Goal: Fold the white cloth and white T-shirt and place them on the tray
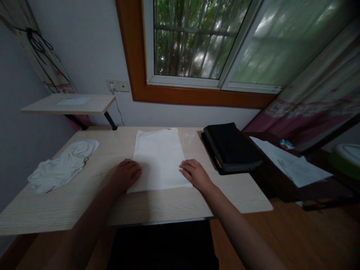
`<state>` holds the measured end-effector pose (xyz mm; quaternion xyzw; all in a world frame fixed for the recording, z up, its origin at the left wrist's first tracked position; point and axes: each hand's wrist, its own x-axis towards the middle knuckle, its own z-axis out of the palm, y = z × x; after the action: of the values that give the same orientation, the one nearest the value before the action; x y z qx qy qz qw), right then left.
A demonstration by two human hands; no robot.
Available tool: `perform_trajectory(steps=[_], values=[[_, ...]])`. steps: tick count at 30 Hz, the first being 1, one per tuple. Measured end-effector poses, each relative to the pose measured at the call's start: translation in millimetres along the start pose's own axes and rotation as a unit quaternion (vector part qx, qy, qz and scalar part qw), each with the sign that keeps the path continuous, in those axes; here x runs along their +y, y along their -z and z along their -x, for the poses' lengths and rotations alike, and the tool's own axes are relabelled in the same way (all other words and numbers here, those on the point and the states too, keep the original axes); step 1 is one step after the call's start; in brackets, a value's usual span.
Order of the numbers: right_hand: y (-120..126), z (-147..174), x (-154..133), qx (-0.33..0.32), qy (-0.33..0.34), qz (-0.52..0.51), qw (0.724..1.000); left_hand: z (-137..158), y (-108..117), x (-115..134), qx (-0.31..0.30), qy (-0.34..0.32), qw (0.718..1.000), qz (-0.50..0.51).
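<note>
A white rectangular piece that looks like cloth lies flat on the pale wooden desk, its edges slightly uneven. At its left edge rests my left hand, fingers loosely bent, with the fingertips over the border. My right hand is at the opposite edge, its fingers extended and the thumb a little apart, tips touching the margin. Neither hand visibly grips anything. Further left on the desk is a crumpled white cloth.
Black folders or binders are stacked at the desk's right. A raised shelf with a paper stands at the back left. Beyond the right edge, a dark surface bears a large paper sheet. A window is ahead.
</note>
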<state>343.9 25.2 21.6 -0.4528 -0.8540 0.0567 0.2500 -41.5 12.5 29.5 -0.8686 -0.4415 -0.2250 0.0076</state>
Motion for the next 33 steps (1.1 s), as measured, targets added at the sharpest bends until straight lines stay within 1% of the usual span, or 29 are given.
perform_trajectory(steps=[4, 11, 17, 20, 23, 26, 29, 33], values=[[3, -1, -3, 0.003, 0.013, -0.013, 1.0, -1, 6, 0, -0.012, -0.011, 1.0, 0.023], [3, 4, -5, 0.002, 0.075, -0.084, 0.994, 4, 10, 4, -0.02, -0.002, 0.994, 0.105], [-2, 5, -8, -0.011, 0.089, -0.139, 0.986, 3, 10, 8, -0.061, -0.003, 0.987, 0.146], [-3, 3, -12, -0.015, 0.092, -0.146, 0.985, 6, 7, 7, -0.082, -0.002, 0.984, 0.158], [-2, 1, -14, -0.019, 0.099, -0.129, 0.987, 6, 3, 5, -0.085, -0.005, 0.988, 0.132], [-1, -5, -17, -0.015, 0.092, -0.091, 0.991, -2, -2, 5, -0.054, 0.004, 0.995, 0.082], [0, -17, -22, -0.004, 0.074, -0.069, 0.995, -18, -9, 4, -0.033, 0.0, 0.998, 0.048], [-9, -46, -32, -0.006, 0.053, -0.04, 0.998, -47, -26, 2, -0.058, 0.01, 0.998, -0.035]])
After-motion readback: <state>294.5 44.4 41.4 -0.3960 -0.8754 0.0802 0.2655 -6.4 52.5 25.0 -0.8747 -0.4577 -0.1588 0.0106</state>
